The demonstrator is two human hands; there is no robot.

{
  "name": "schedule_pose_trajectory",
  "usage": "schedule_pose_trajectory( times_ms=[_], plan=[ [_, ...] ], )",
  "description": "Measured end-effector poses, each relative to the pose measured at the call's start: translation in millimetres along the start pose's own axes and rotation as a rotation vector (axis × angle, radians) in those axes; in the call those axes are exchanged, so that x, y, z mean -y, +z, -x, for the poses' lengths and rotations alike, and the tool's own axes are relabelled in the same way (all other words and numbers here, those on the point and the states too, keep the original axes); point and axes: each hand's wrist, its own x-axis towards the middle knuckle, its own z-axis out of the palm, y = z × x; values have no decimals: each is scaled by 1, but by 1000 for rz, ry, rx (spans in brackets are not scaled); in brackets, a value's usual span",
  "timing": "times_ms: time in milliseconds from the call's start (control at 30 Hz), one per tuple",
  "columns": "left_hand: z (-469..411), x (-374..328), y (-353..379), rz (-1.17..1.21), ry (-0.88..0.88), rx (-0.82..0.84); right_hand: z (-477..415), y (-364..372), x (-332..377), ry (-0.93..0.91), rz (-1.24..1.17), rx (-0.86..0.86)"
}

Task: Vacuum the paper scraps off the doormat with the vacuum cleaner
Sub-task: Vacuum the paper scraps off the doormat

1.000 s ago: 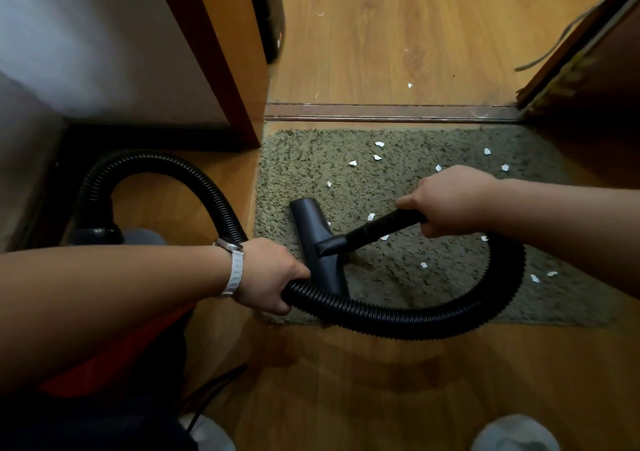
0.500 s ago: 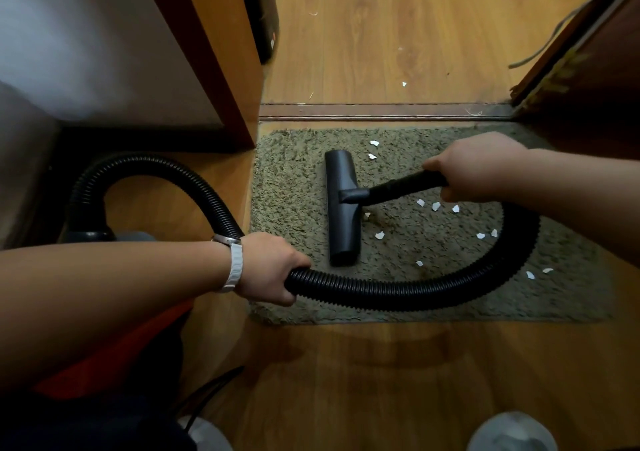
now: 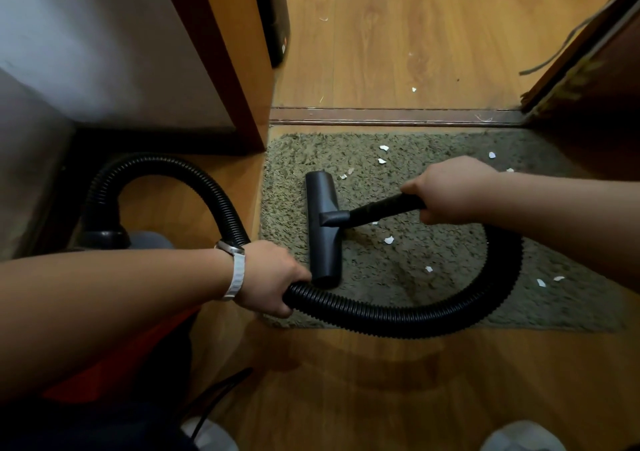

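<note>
I'm gripping the wand [image 3: 384, 210] with my right hand [image 3: 450, 192], the hose [image 3: 381, 315] with my left hand [image 3: 270, 277], dragging the nozzle [image 3: 323, 229] back along the mat's [image 3: 398, 277] left side; scraps [image 3: 389, 240] are lying on its right.

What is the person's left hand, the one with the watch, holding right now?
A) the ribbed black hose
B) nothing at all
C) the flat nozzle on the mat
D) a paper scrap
A: the left hand has its fingers curled round the black hose at the near left corner of the doormat. The nozzle lies free beside it, and the right hand grips the stiff tube.
</note>
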Motion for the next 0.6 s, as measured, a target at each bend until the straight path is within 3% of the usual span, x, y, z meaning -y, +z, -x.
schedule_pose_trajectory(
  times_ms=[300, 600],
  plan=[
    [-9, -2, -7, 1, -14, -27, 7, 9, -11, -42, 64, -31],
    [-34, -12, -20, 24, -62, -53, 29, 44, -55, 18, -21, 6]
  ],
)
